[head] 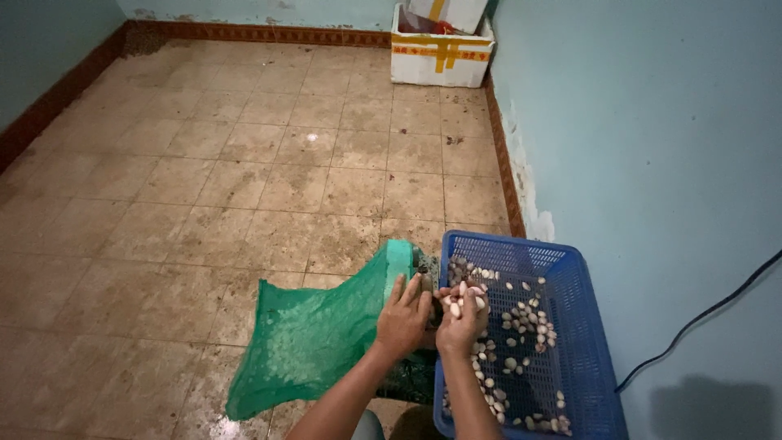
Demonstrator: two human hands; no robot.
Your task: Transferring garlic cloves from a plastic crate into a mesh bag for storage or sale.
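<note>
My left hand rests flat on the top of a green mesh sack that lies on the tiled floor beside a blue plastic basket. My right hand is closed around a handful of small pale and brown shells at the basket's left rim. Several more of the same shells are scattered over the basket's bottom. The sack's open end meets the basket edge under my hands, and what is inside the sack is hidden.
A light blue wall runs along the right, with a black cable hanging across it. A white foam box with yellow tape stands in the far corner. Stained tiles cover the floor, edged by a brown skirting.
</note>
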